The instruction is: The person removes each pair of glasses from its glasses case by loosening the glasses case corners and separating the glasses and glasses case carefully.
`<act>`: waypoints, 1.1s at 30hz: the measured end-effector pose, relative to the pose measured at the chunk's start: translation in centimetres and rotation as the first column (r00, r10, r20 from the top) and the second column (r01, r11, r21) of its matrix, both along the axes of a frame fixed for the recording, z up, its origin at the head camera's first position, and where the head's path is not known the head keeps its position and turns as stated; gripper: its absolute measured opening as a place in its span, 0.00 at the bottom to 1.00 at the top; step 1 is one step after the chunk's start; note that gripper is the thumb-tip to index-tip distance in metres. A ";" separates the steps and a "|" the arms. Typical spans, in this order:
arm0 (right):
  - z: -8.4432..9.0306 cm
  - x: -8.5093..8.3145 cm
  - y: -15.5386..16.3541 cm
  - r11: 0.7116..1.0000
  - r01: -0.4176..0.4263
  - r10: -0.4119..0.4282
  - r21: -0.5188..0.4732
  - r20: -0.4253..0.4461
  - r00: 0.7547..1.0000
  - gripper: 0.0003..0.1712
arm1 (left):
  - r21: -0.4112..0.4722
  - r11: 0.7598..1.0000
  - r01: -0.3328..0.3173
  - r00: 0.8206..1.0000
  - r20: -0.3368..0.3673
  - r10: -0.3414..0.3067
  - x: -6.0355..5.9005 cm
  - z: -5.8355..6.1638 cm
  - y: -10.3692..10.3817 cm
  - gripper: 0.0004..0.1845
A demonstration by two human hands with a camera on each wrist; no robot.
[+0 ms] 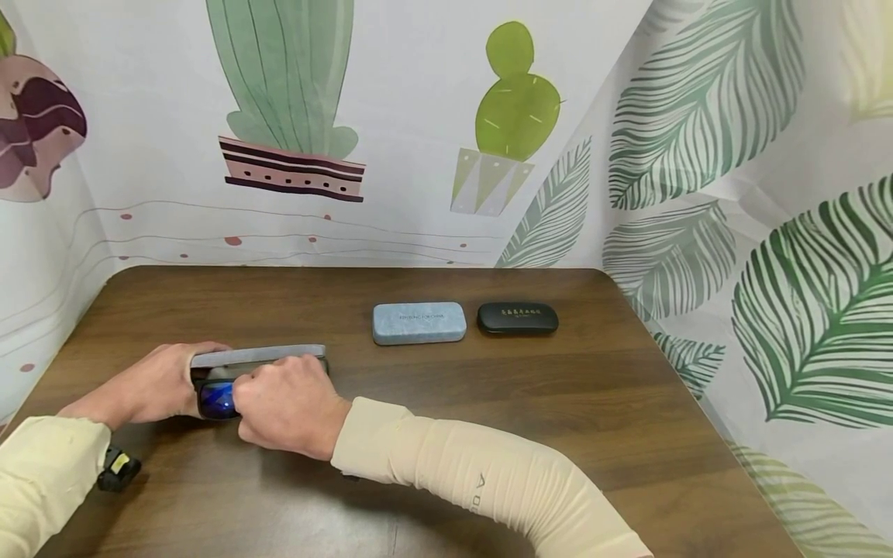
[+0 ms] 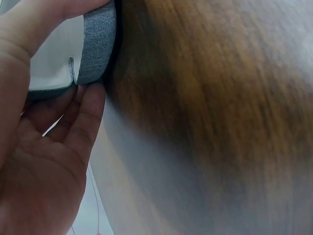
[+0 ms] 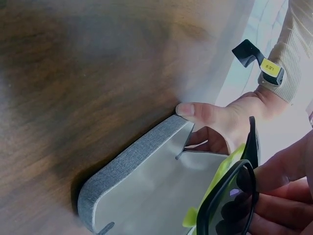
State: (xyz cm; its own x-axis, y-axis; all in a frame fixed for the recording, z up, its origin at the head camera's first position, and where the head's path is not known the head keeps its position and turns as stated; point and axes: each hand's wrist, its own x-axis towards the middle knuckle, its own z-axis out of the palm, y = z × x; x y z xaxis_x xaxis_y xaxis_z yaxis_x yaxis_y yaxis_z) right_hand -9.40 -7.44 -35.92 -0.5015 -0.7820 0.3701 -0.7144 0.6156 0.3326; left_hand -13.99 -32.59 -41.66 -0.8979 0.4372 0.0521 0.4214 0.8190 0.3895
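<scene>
Right hand holds sunglasses seemingly over open grey case.

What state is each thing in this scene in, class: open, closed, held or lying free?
Grey case: open, lid raised, on the table.
Sunglasses: partly over the open case.
Left hand: grips the case's end.
Right hand: holds the sunglasses.
Blue case: closed, lying free.
Black case: closed, lying free.

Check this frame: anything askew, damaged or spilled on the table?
Nothing stands out. The left hand holds the open grey case by its end, and the right hand holds dark glasses at its opening. The blue case and black case lie closed, side by side on the table. No spill or damage shows.
</scene>
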 end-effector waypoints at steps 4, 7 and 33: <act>0.0 0.0 0.0 1.000 -0.002 0.002 0.003 0.014 1.000 0.13 | 0.002 1.000 -0.021 0.999 0.035 0.021 0.1 0.1 0.0 0.44; 0.0 0.0 0.0 1.000 0.001 -0.001 0.007 0.030 1.000 0.13 | 0.003 1.000 -0.031 0.998 0.055 0.031 0.0 0.1 0.0 0.44; 0.4 -0.8 -0.1 0.999 0.037 -0.026 -0.036 0.266 0.964 0.13 | 0.002 0.999 -0.038 0.995 0.097 0.037 0.0 0.2 0.0 0.44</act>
State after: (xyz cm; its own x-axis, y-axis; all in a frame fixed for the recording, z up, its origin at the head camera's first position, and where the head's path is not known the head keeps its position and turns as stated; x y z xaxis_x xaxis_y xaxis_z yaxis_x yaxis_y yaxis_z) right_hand -10.24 -7.55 -35.54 -0.6101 -0.7513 0.2518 -0.7537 0.6483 0.1083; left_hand -14.01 -32.54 -41.46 -0.9146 0.4030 -0.0339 0.3505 0.8318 0.4304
